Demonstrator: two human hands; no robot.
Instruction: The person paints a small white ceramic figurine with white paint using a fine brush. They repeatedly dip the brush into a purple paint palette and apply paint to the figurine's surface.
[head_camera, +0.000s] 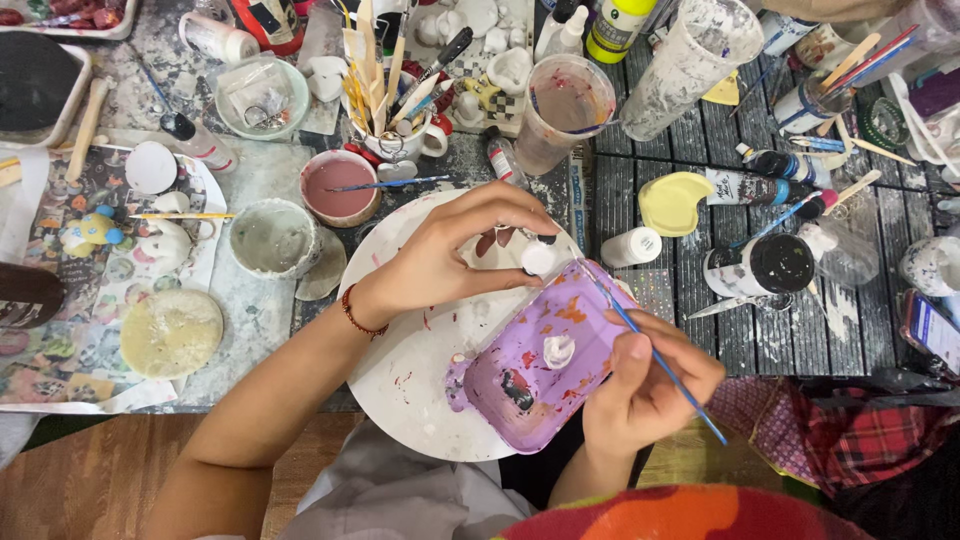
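My left hand (455, 255) reaches over a round white plate (400, 385) and pinches a small white paint bottle (541, 257), tipped over the upper edge of a purple palette tray (520, 400). A blob of white paint (558, 350) lies in the middle of the tray, among dried red, orange and black smears. My right hand (645, 385) grips a thin blue paintbrush (640, 340) and also holds the tray's right edge; the brush tip points up-left toward the bottle.
The table is crowded: a bowl of pink paint (338, 188), a grey bowl (272, 238), a mug of brushes (395, 125), plastic cups (562, 110), paint bottles (765, 265), a yellow palette (670, 203), small clay figures on newspaper (165, 245), a phone (935, 330).
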